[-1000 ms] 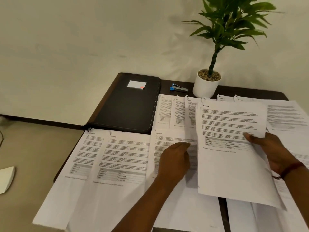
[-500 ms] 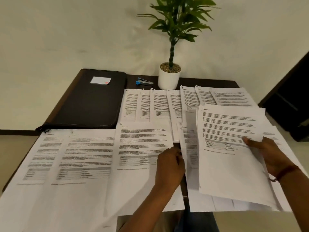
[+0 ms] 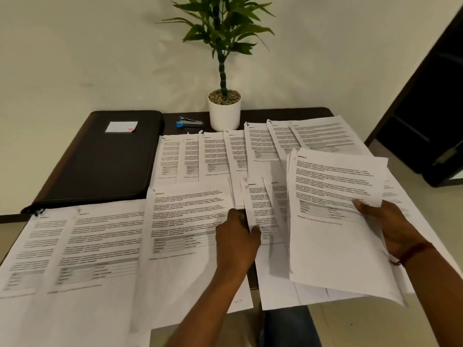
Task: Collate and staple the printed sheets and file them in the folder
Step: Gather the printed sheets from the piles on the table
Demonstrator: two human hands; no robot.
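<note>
The right hand (image 3: 390, 229), out at four o'clock, is gripping a collated stack (image 3: 333, 221) by its right edge, thumb pressing on top. The left hand (image 3: 235, 241), near six o'clock, is pinching the left edge of a loose sheet (image 3: 258, 209). More printed sheets are lying fanned across the table (image 3: 288, 112). The closed folder (image 3: 105, 159) is sitting at ten o'clock, the stapler (image 3: 190, 122) at twelve, just beside the plant pot (image 3: 224, 115).

The folder (image 3: 100, 161) lies back left on your worktop (image 3: 288, 113), a card (image 3: 121, 126) on it; right of it the stapler (image 3: 190, 122), then the plant pot (image 3: 224, 116); before them a far row of sheets (image 3: 215, 156); nearer you a front row (image 3: 100, 246); your right hand's (image 3: 390, 229) stack (image 3: 333, 246) overlaps the right end.
</note>
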